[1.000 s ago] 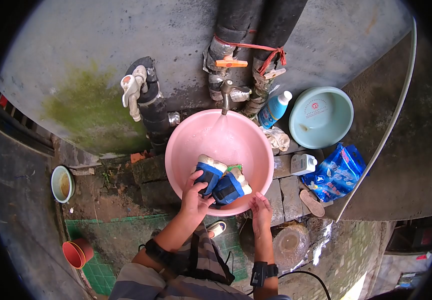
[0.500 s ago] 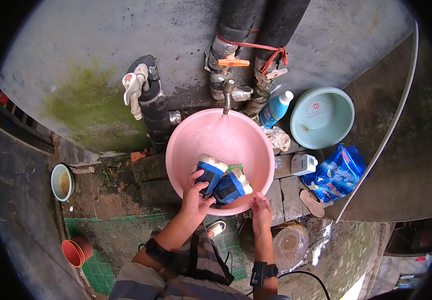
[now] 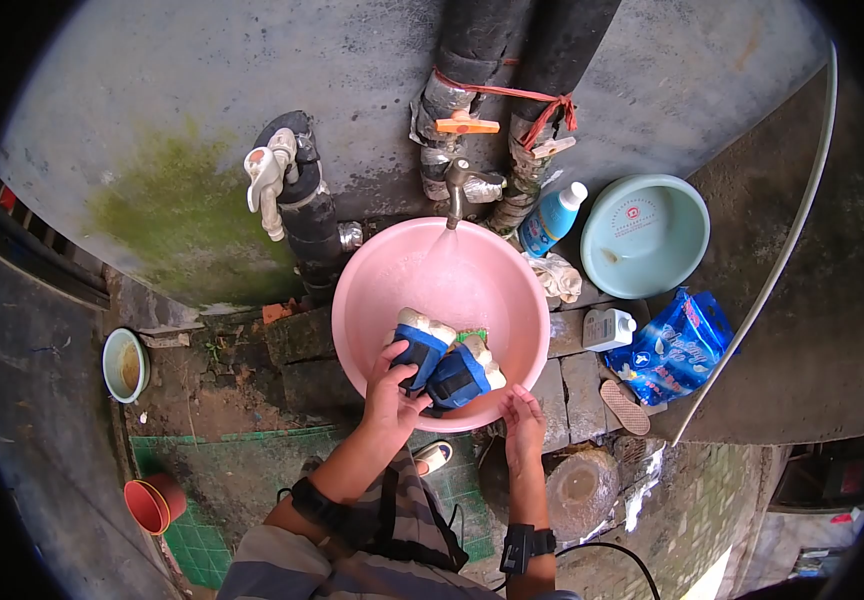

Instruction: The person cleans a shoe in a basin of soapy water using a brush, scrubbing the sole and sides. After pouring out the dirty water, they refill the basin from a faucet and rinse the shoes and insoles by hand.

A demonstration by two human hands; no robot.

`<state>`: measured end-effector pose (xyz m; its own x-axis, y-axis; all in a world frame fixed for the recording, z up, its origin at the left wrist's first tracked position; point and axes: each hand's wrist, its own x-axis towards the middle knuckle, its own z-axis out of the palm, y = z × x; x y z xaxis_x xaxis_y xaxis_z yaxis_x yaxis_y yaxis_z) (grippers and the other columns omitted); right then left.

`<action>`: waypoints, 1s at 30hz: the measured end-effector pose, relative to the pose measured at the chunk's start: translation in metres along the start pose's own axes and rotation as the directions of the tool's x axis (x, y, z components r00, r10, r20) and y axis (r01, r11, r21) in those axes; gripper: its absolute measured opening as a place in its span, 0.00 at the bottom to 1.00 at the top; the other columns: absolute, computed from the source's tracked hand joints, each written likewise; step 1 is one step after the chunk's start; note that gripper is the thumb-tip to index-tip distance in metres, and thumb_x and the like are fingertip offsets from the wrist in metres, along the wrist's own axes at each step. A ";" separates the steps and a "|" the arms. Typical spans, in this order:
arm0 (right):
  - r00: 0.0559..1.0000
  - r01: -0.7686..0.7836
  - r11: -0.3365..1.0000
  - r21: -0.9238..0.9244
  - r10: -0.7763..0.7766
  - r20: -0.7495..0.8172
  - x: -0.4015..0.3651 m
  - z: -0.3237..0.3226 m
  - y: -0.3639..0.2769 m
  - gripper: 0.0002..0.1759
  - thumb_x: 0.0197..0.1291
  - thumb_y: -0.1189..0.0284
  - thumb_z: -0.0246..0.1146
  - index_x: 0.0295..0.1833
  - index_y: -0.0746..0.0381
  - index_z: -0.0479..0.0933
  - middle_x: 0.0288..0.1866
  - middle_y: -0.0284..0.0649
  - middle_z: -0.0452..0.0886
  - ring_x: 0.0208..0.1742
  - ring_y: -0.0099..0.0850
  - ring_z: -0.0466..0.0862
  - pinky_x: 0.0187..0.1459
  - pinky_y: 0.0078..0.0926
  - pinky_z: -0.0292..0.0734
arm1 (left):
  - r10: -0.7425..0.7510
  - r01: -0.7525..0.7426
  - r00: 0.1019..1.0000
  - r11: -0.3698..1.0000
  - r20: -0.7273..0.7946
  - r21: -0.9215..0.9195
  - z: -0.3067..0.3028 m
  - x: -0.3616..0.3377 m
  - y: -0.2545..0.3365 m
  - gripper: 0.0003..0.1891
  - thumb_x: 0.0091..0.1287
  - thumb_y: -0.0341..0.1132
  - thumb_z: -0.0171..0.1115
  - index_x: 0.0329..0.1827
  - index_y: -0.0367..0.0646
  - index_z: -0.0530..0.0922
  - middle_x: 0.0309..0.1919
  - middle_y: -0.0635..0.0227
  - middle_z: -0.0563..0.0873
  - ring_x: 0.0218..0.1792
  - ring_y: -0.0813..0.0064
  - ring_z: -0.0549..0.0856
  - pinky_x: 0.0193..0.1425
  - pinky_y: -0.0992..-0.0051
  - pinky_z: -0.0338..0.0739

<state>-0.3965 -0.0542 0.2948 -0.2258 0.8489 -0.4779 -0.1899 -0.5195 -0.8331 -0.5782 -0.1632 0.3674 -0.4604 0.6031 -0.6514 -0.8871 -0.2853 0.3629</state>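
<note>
Two blue shoes with dark panels and pale soles sit low inside a pink basin (image 3: 352, 290). My left hand (image 3: 389, 400) is closed around the left shoe (image 3: 422, 345), its thumb reaching toward the right shoe (image 3: 460, 378). At the basin's lower right edge, my right hand (image 3: 522, 425) has its fingers closed on the rim. Part of a green object (image 3: 471, 335) shows behind the shoes. Water sprays into the basin from a metal tap (image 3: 457, 190).
Right of the basin are a blue bottle (image 3: 552, 218), a pale green basin (image 3: 687, 235), a white bottle (image 3: 608, 329), a blue packet (image 3: 677, 345) and a brush or insole-shaped item (image 3: 624, 407). Pipes (image 3: 542, 120) rise behind. Red pots (image 3: 152, 503) stand lower left.
</note>
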 end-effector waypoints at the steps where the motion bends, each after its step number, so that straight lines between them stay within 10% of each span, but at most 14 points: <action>1: 1.000 0.000 1.000 0.000 0.000 0.000 0.000 0.000 0.000 0.10 0.59 0.76 0.55 0.46 0.66 0.74 0.39 0.38 0.78 0.39 0.26 0.78 0.44 0.21 0.76 | 0.000 0.000 1.000 1.000 -0.003 0.000 0.001 -0.001 0.000 0.22 0.53 0.23 0.53 0.51 0.56 0.69 0.53 0.64 0.68 0.55 0.61 0.69 0.54 0.46 0.67; 30: 1.000 0.006 1.000 -0.003 -0.006 0.010 0.000 -0.001 0.001 0.11 0.59 0.76 0.55 0.47 0.67 0.73 0.39 0.38 0.78 0.40 0.26 0.78 0.45 0.21 0.76 | -0.005 0.005 1.000 1.000 -0.001 -0.026 0.002 -0.002 0.001 0.22 0.53 0.23 0.53 0.50 0.55 0.69 0.53 0.64 0.68 0.55 0.61 0.70 0.55 0.46 0.66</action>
<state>-0.3956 -0.0547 0.2935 -0.2344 0.8508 -0.4702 -0.1882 -0.5143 -0.8367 -0.5780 -0.1632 0.3710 -0.4564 0.6040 -0.6534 -0.8897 -0.3018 0.3425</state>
